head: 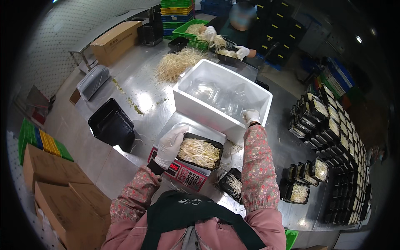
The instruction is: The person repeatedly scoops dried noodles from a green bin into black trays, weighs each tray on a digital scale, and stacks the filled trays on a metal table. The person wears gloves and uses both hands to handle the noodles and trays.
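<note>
My gloved left hand [170, 147] holds the left end of a black plastic tray [221, 153] filled with bean sprouts [198, 152]. The tray is over the digital scale [187, 177]; whether it rests on the pan is hard to tell. My gloved right hand [251, 116] reaches into the near right corner of a white foam box [203, 104]. Its curled fingers are at the clear plastic lids [218, 97] inside; a grip on one cannot be made out. By my right forearm lies a smaller black tray [232, 185] with a few sprouts.
Stacked packed trays [340, 134] line the right side, with several more [300, 192] closer in. Stacked black trays [112, 123] stand at left. Beyond the box are a sprout heap [178, 64] and a co-worker's gloved hands [242, 52]. Cardboard boxes [65, 212] stand lower left.
</note>
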